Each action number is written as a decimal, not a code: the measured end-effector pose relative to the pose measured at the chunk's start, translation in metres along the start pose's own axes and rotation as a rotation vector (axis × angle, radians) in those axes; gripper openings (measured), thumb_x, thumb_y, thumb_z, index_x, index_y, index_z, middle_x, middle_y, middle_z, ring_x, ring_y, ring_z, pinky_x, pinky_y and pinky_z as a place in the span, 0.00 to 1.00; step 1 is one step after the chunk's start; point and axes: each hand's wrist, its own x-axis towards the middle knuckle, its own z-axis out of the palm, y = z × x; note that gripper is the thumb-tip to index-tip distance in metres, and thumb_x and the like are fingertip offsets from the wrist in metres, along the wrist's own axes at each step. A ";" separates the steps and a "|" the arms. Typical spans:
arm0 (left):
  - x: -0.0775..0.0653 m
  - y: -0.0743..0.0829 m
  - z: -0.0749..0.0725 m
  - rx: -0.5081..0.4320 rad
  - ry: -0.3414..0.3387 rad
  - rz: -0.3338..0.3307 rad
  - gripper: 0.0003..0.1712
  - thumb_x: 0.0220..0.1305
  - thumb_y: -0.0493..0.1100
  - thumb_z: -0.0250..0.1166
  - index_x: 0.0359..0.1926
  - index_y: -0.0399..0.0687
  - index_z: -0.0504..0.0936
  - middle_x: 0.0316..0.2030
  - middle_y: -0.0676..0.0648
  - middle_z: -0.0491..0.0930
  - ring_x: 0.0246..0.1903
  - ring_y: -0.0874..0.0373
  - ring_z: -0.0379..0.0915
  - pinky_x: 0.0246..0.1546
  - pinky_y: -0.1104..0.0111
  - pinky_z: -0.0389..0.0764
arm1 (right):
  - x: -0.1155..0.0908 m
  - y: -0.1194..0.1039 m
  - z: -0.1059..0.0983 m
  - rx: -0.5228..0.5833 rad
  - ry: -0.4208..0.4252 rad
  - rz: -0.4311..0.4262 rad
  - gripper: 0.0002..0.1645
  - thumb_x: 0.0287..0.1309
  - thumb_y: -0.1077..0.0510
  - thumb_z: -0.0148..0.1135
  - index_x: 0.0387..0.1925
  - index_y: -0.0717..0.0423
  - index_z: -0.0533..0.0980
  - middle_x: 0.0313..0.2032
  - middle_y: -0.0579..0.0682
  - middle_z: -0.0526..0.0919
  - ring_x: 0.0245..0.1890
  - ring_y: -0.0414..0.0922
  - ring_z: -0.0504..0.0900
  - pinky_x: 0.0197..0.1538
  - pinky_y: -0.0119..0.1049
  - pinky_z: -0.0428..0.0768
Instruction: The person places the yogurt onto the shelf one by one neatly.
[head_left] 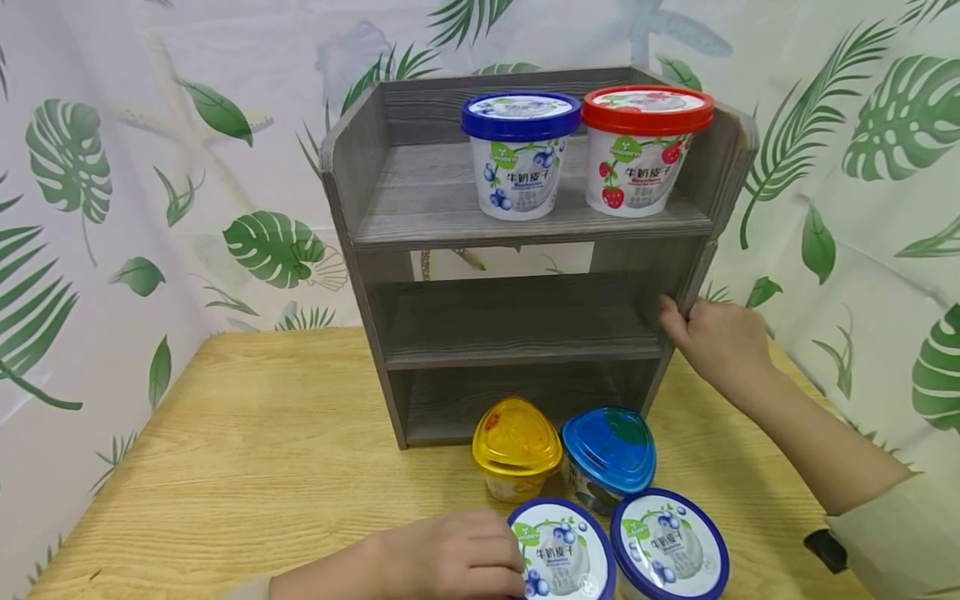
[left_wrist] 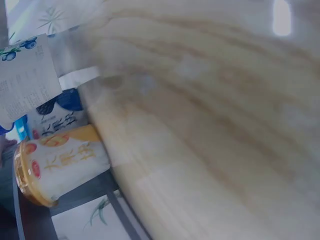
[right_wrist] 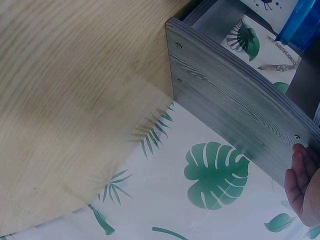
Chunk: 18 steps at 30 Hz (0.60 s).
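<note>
My right hand (head_left: 723,342) grips the right side edge of a grey wooden shelf (head_left: 517,360), thumb along its front. In the right wrist view that hand (right_wrist: 301,187) lies against the outer side panel. At the lower middle of the head view, my left hand (head_left: 457,554) has bent fingers right at the left rim of a blueberry pudding tub (head_left: 562,550) with a purple-blue lid. The thumb and fingertips are hidden, so I cannot tell whether it grips the tub. A second blueberry tub (head_left: 671,542) stands to the right of the first.
Yellow-lidded (head_left: 517,442) and blue-lidded cups (head_left: 609,450) stand before the shelf. On its top level are a blueberry tub (head_left: 519,158) and a red-lidded strawberry tub (head_left: 647,150). Leaf-patterned cloth (head_left: 247,150) hangs behind and beside the wooden table (head_left: 247,417).
</note>
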 end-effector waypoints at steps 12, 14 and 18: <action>0.001 -0.002 -0.016 0.056 0.037 0.037 0.09 0.64 0.43 0.62 0.43 0.44 0.80 0.39 0.51 0.80 0.41 0.61 0.72 0.53 0.75 0.72 | -0.001 -0.002 -0.001 0.009 -0.010 0.007 0.42 0.65 0.34 0.22 0.02 0.53 0.53 0.06 0.44 0.50 0.07 0.44 0.51 0.11 0.33 0.47; 0.002 -0.003 -0.019 0.059 0.050 0.047 0.10 0.63 0.43 0.63 0.42 0.44 0.80 0.39 0.51 0.80 0.41 0.61 0.72 0.53 0.75 0.72 | 0.000 -0.002 -0.001 0.007 -0.014 0.010 0.42 0.65 0.34 0.22 0.02 0.53 0.53 0.06 0.44 0.50 0.07 0.44 0.52 0.11 0.33 0.47; 0.007 -0.004 -0.028 0.058 0.077 0.049 0.11 0.61 0.45 0.65 0.42 0.44 0.80 0.38 0.51 0.80 0.40 0.61 0.72 0.52 0.76 0.72 | 0.000 -0.001 0.000 0.003 -0.005 0.006 0.44 0.65 0.32 0.19 0.02 0.53 0.53 0.06 0.44 0.50 0.06 0.45 0.52 0.11 0.34 0.47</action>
